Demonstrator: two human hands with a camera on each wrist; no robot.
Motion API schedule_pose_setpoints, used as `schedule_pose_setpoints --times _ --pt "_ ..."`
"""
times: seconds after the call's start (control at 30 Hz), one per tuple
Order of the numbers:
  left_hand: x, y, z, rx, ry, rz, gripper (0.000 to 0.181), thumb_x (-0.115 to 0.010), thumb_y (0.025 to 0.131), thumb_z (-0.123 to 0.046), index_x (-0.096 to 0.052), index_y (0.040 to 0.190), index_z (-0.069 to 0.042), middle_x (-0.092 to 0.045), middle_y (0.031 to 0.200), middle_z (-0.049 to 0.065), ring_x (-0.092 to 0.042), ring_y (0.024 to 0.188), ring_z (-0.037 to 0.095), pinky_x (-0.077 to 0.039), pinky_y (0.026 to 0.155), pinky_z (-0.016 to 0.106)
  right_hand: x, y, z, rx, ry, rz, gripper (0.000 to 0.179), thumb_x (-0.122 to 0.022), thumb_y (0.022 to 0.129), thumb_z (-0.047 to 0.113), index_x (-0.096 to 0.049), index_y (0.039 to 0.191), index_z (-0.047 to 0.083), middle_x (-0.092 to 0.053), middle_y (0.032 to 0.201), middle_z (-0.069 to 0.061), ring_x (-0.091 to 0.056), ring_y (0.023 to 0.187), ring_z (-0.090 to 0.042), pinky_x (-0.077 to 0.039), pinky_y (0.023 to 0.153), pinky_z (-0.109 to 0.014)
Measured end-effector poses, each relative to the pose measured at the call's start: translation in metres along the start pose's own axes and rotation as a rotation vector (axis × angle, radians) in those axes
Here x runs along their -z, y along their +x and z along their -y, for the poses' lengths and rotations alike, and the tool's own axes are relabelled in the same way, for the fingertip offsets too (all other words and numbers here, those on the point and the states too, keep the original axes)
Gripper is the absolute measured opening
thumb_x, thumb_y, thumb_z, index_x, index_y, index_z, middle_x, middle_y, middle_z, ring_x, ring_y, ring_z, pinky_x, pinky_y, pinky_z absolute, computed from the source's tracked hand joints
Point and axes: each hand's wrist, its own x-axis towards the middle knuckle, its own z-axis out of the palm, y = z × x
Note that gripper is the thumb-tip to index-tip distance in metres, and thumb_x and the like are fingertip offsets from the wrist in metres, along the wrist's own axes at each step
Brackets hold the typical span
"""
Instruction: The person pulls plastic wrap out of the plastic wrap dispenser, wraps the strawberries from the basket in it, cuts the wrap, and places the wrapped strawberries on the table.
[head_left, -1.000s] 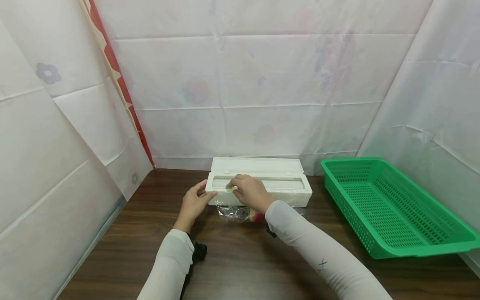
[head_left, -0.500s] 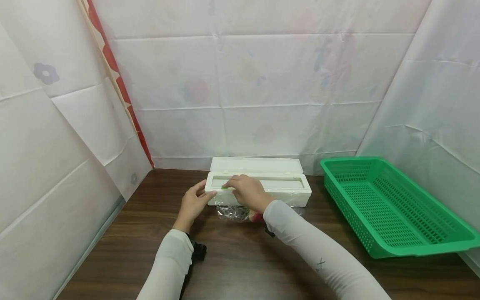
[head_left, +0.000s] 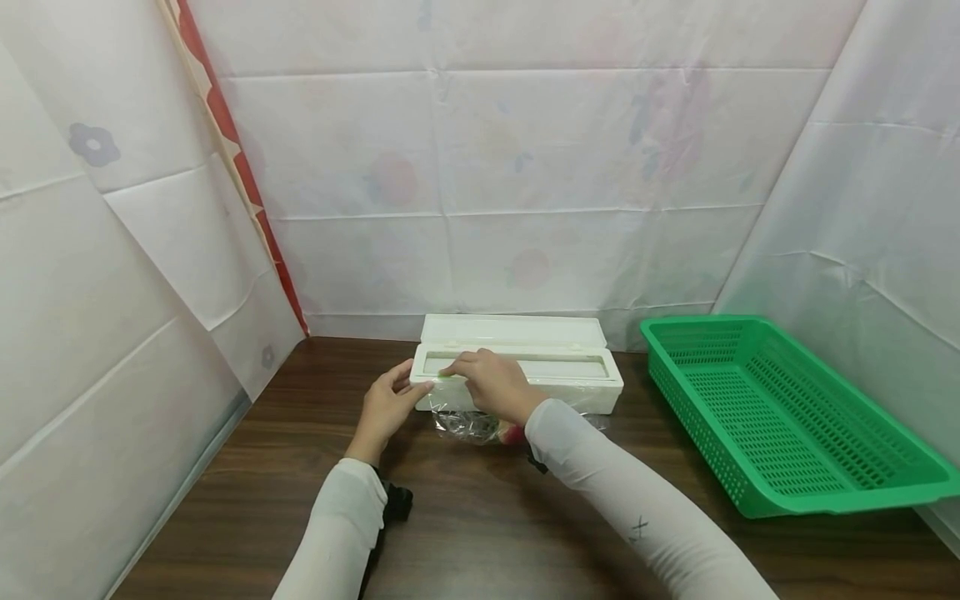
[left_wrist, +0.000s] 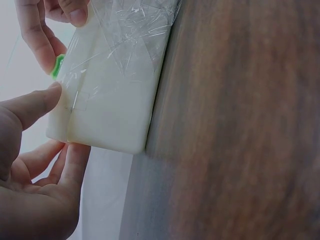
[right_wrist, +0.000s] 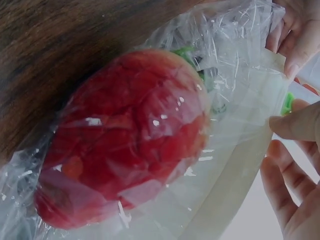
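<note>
A white cling film dispenser stands on the table with its lid raised at the back. My left hand grips its left end, thumb on the top front edge and fingers against the end. The curled fingers of my right hand hold a small green slide cutter on that edge, near the left thumb. Clear cling film hangs over the front of the dispenser down to the table. Under the film lies a red, oval fruit-like thing with green at one end; my right forearm partly hides it in the head view.
To the right is a green perforated basket on the dark wood table. White patterned sheeting hangs behind the dispenser and along both sides.
My right hand has slid a little to the left along the dispenser's edge with the green slide cutter, closer to the left thumb. The left hand, film and basket have stayed put.
</note>
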Motion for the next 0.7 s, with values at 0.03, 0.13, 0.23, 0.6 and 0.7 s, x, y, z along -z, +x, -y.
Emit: schedule_pose_setpoints --times 0.03,0.13,0.23,0.6,0.7 --pt "0.000 0.000 0.000 0.001 -0.002 0.001 0.067 -0.076 0.092 -0.026 -0.047 0.148 -0.004 -0.057 0.135 0.021 -0.057 0.125 0.033 -0.052 0.096 0.040 0.000 0.001 -0.001 0.000 0.004 0.009 0.042 -0.063 0.093 0.001 -0.071 0.126 0.027 -0.067 0.124 0.008 -0.065 0.100 -0.017 -0.048 0.055 -0.025" --pt "0.001 0.001 0.001 0.010 -0.002 0.005 0.067 -0.077 0.092 -0.027 -0.048 0.148 -0.005 -0.057 0.135 0.021 -0.057 0.125 0.033 -0.052 0.095 0.041 0.003 0.003 -0.002 -0.016 0.042 0.060 0.040 -0.064 0.095 0.006 -0.069 0.129 0.027 -0.066 0.128 0.006 -0.064 0.103 -0.018 -0.047 0.054 -0.024" --pt "0.002 0.001 0.001 0.020 -0.004 0.012 0.068 -0.077 0.091 -0.029 -0.047 0.149 -0.006 -0.057 0.136 0.020 -0.056 0.126 0.033 -0.052 0.095 0.042 0.007 0.005 -0.004 -0.045 0.093 0.118 0.038 -0.064 0.096 0.012 -0.067 0.131 0.026 -0.064 0.130 0.004 -0.064 0.106 -0.018 -0.050 0.060 -0.026" --pt "0.001 0.000 0.000 0.029 -0.001 0.006 0.067 -0.076 0.092 -0.028 -0.048 0.148 -0.006 -0.057 0.136 0.020 -0.056 0.126 0.032 -0.051 0.097 0.042 0.014 0.014 -0.004 -0.090 0.283 0.102 0.031 -0.065 0.095 0.006 -0.068 0.126 0.008 -0.069 0.114 -0.004 -0.066 0.094 -0.014 -0.054 0.080 -0.026" --pt "0.001 0.000 0.000 0.031 -0.001 0.007 0.067 -0.076 0.092 -0.029 -0.048 0.149 -0.007 -0.057 0.136 0.020 -0.056 0.126 0.032 -0.051 0.097 0.042 0.012 0.016 0.000 -0.109 0.327 0.068 0.024 -0.067 0.096 0.007 -0.070 0.119 0.005 -0.070 0.108 -0.006 -0.067 0.096 -0.016 -0.054 0.082 -0.026"
